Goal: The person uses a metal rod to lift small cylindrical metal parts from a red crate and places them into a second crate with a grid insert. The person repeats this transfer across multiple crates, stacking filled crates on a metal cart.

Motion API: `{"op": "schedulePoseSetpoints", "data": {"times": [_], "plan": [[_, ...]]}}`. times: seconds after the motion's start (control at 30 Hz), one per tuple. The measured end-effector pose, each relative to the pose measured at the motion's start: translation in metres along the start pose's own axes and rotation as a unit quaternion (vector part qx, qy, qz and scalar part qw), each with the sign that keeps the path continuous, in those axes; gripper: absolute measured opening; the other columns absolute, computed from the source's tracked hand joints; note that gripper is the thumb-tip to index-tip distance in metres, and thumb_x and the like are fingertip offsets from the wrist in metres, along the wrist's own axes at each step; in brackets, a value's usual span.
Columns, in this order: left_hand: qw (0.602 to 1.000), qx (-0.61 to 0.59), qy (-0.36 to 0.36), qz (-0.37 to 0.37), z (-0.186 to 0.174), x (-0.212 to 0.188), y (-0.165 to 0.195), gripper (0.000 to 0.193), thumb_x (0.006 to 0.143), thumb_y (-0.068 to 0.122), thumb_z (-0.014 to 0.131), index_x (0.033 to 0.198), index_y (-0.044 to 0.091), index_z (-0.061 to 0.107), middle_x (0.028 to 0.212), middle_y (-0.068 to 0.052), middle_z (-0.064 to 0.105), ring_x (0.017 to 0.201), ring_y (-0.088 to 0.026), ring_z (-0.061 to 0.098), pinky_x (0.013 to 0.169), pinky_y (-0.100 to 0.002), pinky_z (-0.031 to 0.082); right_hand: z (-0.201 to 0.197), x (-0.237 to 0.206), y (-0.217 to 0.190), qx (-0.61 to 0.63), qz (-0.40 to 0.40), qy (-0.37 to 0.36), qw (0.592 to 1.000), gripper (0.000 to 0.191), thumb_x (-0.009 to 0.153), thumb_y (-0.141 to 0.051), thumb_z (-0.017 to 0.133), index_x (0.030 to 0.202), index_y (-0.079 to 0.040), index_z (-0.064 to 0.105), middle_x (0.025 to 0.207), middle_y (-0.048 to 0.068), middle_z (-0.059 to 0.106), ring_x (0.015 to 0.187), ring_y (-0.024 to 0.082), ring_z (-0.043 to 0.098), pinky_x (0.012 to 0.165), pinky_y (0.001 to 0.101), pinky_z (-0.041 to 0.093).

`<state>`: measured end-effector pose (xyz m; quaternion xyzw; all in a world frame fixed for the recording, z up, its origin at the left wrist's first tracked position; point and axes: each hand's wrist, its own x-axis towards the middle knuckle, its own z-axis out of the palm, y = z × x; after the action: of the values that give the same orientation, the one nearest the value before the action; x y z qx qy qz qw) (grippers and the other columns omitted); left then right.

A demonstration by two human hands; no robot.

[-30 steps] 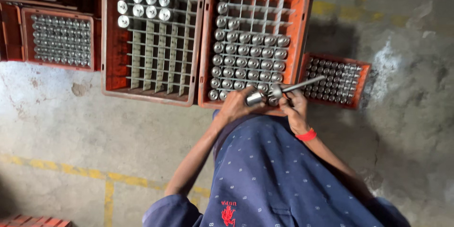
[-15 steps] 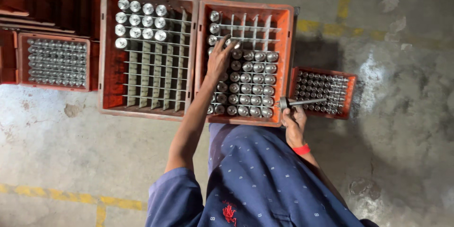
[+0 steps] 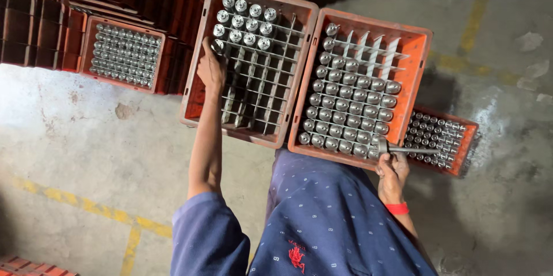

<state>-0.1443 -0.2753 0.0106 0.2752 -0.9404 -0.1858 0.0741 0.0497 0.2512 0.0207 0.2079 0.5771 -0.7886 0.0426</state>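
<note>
From the head camera, looking straight down, the person's left hand (image 3: 211,69) reaches out at arm's length into the far left corner of the orange plastic crate with a mostly bare metal divider grid (image 3: 251,63). Its fingers are curled shut on a shiny cylindrical metal part (image 3: 218,46), which sits at the edge of the cells just below the two rows of like parts already standing upright there. Each cell takes one part on end, so the pieces stay apart and do not knock together; the hand holds this one at the next cell in line.

The right hand (image 3: 393,168) stays close to the body, at the near right corner of the second orange plastic crate packed with upright metal cylinders (image 3: 358,86). Its grip is closed round a slim grey metal rod-shaped tool (image 3: 408,150) that lies roughly level, pointing right, over a smaller orange tray of small metal pieces (image 3: 443,141). A red band circles the wrist.

The two large crates sit side by side and touching on the concrete floor (image 3: 86,155), just in front of the blue-clothed knees, so both are within reach. Another small orange tray of metal pieces (image 3: 122,54) rests on stacked crates to the far left, well apart from the hands. Painted yellow lines cross the floor.
</note>
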Motion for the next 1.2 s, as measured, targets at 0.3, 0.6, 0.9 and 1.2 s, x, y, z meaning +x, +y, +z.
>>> {"op": "schedulePoseSetpoints", "data": {"times": [0.3,0.6,0.9,1.2], "plan": [[0.965,-0.132,0.104,0.202,-0.036,-0.002,-0.012,0.041,0.084,0.018,0.085,0.116,0.001,0.066,0.097,-0.020,0.071,0.086,-0.040,0.069,0.073,-0.048,0.054,0.034,-0.010,0.012,-0.002,0.013,-0.031,0.999,0.042,0.093,0.006,0.057,0.133,-0.005,0.055,0.089,-0.004,0.055,0.066,0.003,0.043,0.056,0.0210,0.036],[0.805,-0.573,-0.148,-0.036,-0.016,-0.135,0.062,0.026,0.090,0.024,0.084,0.098,0.010,0.065,0.085,0.001,0.064,0.072,-0.008,0.059,0.061,-0.026,0.050,0.066,0.002,0.007,-0.040,0.054,-0.105,0.992,0.030,0.101,-0.005,0.066,0.129,0.001,0.057,0.089,-0.003,0.053,0.066,0.003,0.041,0.056,0.0207,0.033],[0.886,-0.326,-0.322,0.076,0.010,-0.302,0.139,0.047,0.071,0.020,0.085,0.113,0.005,0.070,0.092,-0.019,0.075,0.087,-0.035,0.073,0.078,-0.043,0.056,0.081,0.004,-0.033,-0.085,-0.020,-0.241,0.967,0.047,0.099,-0.017,0.072,0.139,0.002,0.055,0.132,0.012,0.066,0.106,0.010,0.060,0.091,0.0230,0.048],[0.818,-0.303,-0.475,0.122,0.013,-0.313,0.165,0.041,0.071,0.021,0.078,0.110,0.008,0.074,0.091,-0.017,0.077,0.088,-0.032,0.075,0.078,-0.043,0.056,0.021,0.014,-0.032,-0.090,-0.007,-0.352,0.931,0.048,0.097,-0.024,0.074,0.133,0.000,0.055,0.151,0.015,0.055,0.127,0.020,0.061,0.106,0.0339,0.050]]}}
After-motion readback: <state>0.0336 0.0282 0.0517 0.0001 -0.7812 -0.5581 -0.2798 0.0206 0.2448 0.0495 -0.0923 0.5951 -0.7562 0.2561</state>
